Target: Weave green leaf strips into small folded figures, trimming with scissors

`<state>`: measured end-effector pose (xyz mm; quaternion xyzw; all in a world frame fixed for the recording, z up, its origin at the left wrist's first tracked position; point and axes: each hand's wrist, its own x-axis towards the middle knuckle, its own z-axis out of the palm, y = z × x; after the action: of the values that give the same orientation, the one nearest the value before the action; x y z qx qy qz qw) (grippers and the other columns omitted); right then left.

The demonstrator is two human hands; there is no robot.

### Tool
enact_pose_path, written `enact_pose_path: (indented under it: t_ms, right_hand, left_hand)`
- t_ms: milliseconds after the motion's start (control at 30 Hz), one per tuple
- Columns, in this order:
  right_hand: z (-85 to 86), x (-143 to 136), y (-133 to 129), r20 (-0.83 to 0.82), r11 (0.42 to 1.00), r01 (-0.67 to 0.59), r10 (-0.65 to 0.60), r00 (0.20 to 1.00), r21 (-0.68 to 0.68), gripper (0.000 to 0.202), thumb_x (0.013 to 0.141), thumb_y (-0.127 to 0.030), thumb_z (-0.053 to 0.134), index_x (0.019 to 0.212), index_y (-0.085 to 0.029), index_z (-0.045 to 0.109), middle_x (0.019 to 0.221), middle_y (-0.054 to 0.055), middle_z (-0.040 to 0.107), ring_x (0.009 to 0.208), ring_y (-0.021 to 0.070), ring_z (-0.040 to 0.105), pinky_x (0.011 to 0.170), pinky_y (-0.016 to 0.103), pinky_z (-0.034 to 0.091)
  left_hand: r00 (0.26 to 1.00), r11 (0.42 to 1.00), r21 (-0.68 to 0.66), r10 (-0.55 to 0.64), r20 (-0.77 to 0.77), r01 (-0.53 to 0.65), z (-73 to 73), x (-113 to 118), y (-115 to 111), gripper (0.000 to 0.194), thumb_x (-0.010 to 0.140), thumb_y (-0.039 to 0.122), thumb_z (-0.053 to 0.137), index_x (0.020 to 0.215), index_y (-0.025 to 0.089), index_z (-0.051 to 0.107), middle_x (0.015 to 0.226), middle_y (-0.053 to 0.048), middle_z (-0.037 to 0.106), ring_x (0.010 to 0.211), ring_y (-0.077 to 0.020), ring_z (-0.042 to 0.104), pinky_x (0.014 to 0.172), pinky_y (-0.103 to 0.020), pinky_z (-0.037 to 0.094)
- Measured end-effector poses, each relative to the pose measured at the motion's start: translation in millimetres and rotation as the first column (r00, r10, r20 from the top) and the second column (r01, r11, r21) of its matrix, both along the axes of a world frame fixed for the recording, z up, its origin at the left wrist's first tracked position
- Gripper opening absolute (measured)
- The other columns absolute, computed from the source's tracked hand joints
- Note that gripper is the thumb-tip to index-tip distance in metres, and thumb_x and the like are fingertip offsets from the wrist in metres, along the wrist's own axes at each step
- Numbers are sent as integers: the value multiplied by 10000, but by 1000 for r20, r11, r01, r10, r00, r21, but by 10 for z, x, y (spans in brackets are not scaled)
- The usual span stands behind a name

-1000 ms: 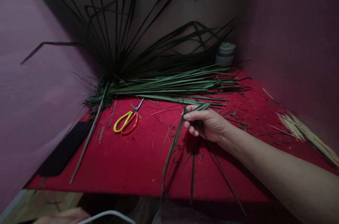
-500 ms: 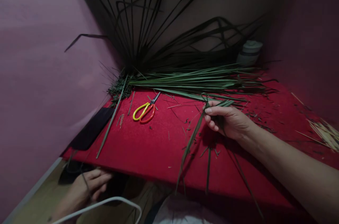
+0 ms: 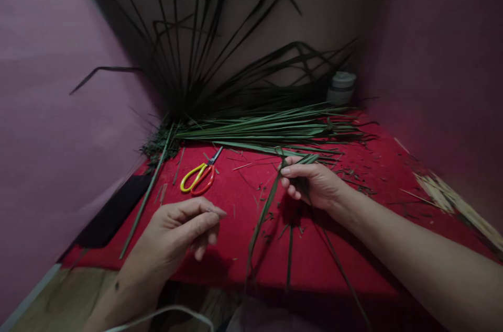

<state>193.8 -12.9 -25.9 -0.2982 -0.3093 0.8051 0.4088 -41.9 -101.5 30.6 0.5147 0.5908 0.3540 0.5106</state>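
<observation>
My right hand [image 3: 304, 180] pinches a folded, knotted green leaf strip [image 3: 267, 201] above the red cloth; its long ends hang down past the front edge. My left hand [image 3: 184, 227] is over the cloth at front left, thumb and forefinger pressed together. Whatever may be between those fingertips is too small to make out. Scissors [image 3: 201, 172] with one yellow and one red handle lie just beyond my left hand, blades pointing away. Behind both hands, long green leaves [image 3: 267, 128] lie across the table.
Dark leaves [image 3: 196, 54] fan up against the back wall. A white lidded container [image 3: 341, 88] stands at the back right. Pale sticks [image 3: 436, 193] lie at the right, a black flat object [image 3: 113, 211] at the left. Leaf scraps and a white cable [image 3: 168, 308] also show.
My left hand has risen from below the table's left front edge to above the cloth. The view has shifted, so the table things appear further left. My right hand still holds the leaf strip.
</observation>
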Motion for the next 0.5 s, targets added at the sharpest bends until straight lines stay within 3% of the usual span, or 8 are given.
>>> enact_pose_path:
  t_ms: [133,267,400,500]
  right_hand:
    - [-6,-3,22,-28,998,-35,36,999,49,158,625,-122,635,714,-174,515,515,-15,627,361,80,527,332,143,397]
    - [-4,-12,20,-33,998,-41,43,999,55,152,626,-117,631,709,-172,517,513,-16,628,361,79,529,326,138,393]
    - [-10,-10,7,-23,998,-42,44,999,51,169,620,-115,637,730,-173,523,514,-18,627,367,80,534,337,140,404]
    - [-7,-1,5,-16,999,-26,26,1000,43,183,619,-114,641,737,-178,516,516,-16,625,371,81,530,329,139,384]
  left_hand:
    - [996,993,88,-69,-63,74,52,130,223,110,655,218,703,602,148,636,514,22,560,431,-59,464,416,-155,358]
    - [995,992,124,-20,-98,32,53,128,266,85,626,169,706,638,166,622,520,38,545,446,-62,460,438,-155,366]
    - [989,993,106,57,-137,-43,23,-97,76,95,639,224,688,624,184,604,575,35,558,482,-81,463,463,-175,369]
    - [951,996,55,84,-298,-70,-145,-477,-243,402,802,396,518,477,164,569,533,-2,552,508,-107,463,498,-202,374]
